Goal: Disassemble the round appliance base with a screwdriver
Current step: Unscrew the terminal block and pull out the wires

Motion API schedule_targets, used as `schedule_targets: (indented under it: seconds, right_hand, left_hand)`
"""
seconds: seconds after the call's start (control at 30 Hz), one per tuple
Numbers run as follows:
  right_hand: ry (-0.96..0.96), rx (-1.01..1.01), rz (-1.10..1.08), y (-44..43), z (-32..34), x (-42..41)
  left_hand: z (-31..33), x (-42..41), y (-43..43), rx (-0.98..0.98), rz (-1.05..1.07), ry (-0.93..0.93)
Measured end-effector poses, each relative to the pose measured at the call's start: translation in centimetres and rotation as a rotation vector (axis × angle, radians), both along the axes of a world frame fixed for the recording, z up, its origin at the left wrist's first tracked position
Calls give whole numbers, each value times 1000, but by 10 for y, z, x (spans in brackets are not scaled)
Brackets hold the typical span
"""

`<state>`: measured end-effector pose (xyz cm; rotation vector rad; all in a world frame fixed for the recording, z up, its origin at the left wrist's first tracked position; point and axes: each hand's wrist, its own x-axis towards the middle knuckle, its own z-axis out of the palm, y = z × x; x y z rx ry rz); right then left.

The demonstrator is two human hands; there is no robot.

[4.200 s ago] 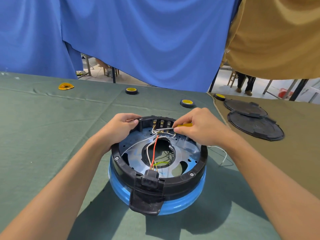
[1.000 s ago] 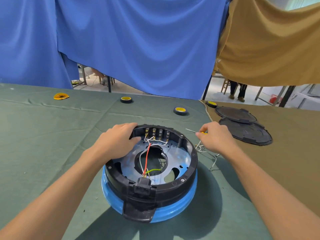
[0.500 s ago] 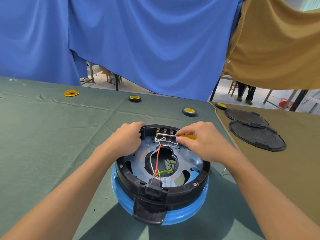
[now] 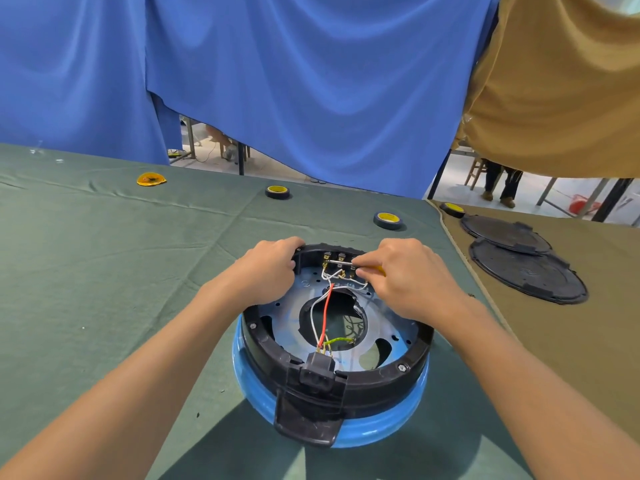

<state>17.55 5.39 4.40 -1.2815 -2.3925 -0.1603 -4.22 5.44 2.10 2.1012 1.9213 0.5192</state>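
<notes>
The round appliance base (image 4: 412, 362) lies upside down on the green cloth, a black ring over a blue body, with a metal plate, red, white and green wires and a black socket at its near edge. My left hand (image 4: 266, 270) grips the far-left rim. My right hand (image 4: 405, 275) holds a screwdriver (image 4: 341, 262) with a yellow handle, its thin shaft pointing left at the terminal block on the far inner wall.
Two rolls of yellow-cored tape (image 4: 277, 192) (image 4: 388, 220) and a yellow disc (image 4: 150, 179) lie farther back on the green table (image 4: 86, 258). Two black round covers (image 4: 528, 271) lie on the tan cloth at right. Blue and tan curtains hang behind.
My right hand, out to the right of the base one second ago, has come back over the far rim with the screwdriver at the terminals. My left hand has stayed on the rim.
</notes>
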Motion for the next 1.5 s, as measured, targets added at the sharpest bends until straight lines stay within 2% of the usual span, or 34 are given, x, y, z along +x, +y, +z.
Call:
schedule_targets:
  seconds: [0.1,0.33,0.57,0.87,0.97,1.2,1.37,1.5]
  right_hand:
    - [-33,11,-11,3,0,2]
    - [-5,-51,31,11,0,7]
    - [152,-368,34,26,11,14]
    - [159,-605,70,31,32,14]
    - [99,-533,59,29,27,12]
    - [161,-393,47,12,17,17]
    - [313,-205,58,6,9,1]
    - [190,-280,117,15,6,-17]
  left_hand:
    - [7,-2,6,-57,-53,27]
    - [18,10,23,-48,-194,-31]
    - [14,8,28,-89,-227,-69]
    - [12,8,28,-81,-213,-66]
    - [11,8,27,-70,-214,-64]
    - [8,7,25,-37,-203,-70]
    - [10,6,22,-22,-204,-92]
    - [10,4,18,33,-160,-128]
